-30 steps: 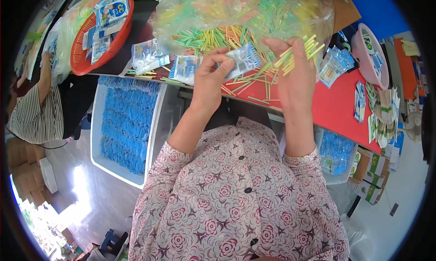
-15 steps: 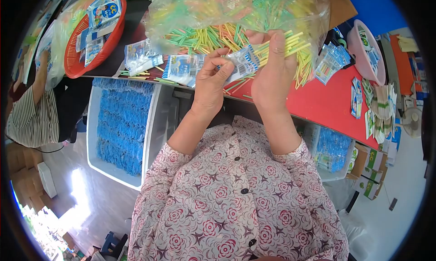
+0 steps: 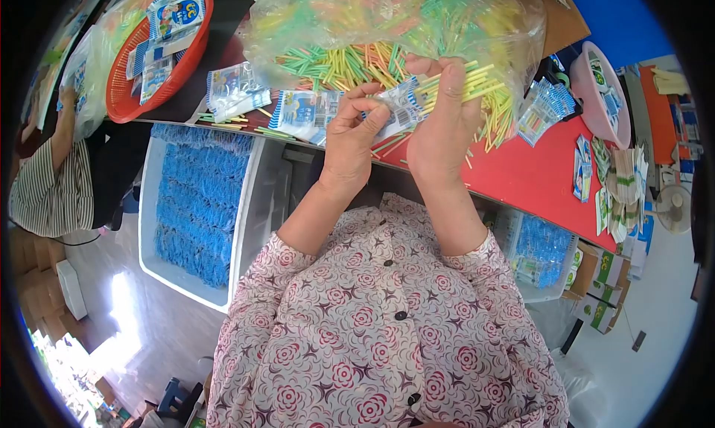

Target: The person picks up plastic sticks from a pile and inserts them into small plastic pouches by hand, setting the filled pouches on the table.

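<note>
My left hand pinches a small blue-and-white plastic packet between thumb and fingers. My right hand is wrapped around a bunch of thin yellow sticks, which jut out to the right past the thumb. The left ends of the bunch are at the packet's right end; my fingers hide whether any are inside it. Just beyond both hands lies a heap of green, yellow and orange sticks under a clear plastic bag. More printed packets lie left of my left hand.
A red basket of packets stands at the left, a pink basket at the right on the red tabletop. Below the table edge is a white bin filled with blue packets. A person in a striped sleeve is at far left.
The bunch of sticks in my right hand has tilted slightly and shifted left and down against the packet. My left hand still holds the packet, and the view has shifted slightly.
</note>
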Demonstrator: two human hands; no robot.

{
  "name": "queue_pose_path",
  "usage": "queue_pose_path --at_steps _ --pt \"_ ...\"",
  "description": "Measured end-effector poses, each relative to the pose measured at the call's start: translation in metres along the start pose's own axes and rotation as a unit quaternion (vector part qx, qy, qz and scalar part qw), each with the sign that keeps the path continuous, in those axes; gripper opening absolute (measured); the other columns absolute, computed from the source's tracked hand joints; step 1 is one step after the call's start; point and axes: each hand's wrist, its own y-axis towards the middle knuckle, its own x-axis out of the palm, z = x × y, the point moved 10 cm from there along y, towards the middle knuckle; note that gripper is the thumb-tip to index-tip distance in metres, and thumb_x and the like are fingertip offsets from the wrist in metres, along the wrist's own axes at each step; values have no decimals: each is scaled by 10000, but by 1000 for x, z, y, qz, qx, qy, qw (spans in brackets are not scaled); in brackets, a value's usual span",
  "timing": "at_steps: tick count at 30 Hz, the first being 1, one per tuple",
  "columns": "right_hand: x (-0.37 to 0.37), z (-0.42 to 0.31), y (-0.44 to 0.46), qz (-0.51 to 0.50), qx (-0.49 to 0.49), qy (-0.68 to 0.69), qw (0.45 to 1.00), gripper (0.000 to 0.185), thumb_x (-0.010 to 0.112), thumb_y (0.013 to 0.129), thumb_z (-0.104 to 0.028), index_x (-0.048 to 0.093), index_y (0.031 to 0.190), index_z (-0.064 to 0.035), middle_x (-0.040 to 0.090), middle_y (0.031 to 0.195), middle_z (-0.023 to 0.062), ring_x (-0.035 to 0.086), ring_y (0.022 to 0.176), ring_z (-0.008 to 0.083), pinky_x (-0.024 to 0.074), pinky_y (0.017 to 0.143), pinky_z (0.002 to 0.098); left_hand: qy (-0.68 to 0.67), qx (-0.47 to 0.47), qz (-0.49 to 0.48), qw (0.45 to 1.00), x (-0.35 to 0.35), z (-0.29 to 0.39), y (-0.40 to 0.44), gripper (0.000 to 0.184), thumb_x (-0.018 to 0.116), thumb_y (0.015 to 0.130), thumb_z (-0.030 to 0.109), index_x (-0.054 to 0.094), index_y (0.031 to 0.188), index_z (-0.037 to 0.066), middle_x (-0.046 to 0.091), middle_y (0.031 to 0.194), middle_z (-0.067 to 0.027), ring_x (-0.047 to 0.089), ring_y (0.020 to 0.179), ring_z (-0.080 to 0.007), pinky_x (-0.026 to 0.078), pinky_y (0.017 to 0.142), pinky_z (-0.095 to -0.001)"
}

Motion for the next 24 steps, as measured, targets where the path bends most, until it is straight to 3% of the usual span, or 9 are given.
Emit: queue_pose_path --at_steps 2,5,18,24 --pt "-1 1 0 -5 -10 -4 1000 293 402 990 -306 471 918 -31 603 855 69 545 856 130 432 789 285 1 -14 -6 1000 1 -4 -1 49 649 830 39 626 855 74 437 1229 -40 467 1098 -144 401 932 -276" --pt "-2 3 2 -12 -18 -12 1000 350 439 968 -344 483 928 0 606 884 119 574 941 218 441 879 358 -15 -8 -5 1000 3 -6 -2 46 647 832 42 626 858 74 443 1224 -40 469 1100 -149 400 937 -278" --pt "-11 19 11 -5 60 88 994 381 444 967 -337 425 1063 32 603 891 136 587 918 235 450 873 354 -62 -36 -21 997 1 -17 -5 43 639 842 58 625 879 77 464 1203 -42 470 1104 -151 381 963 -288" --pt "-9 8 4 -10 5 -43 999 380 397 980 -342 506 976 22 613 939 113 560 857 171 431 806 297 -73 -40 1 996 -3 -24 -3 35 641 846 74 626 877 77 462 1208 -42 469 1099 -146 380 958 -286"
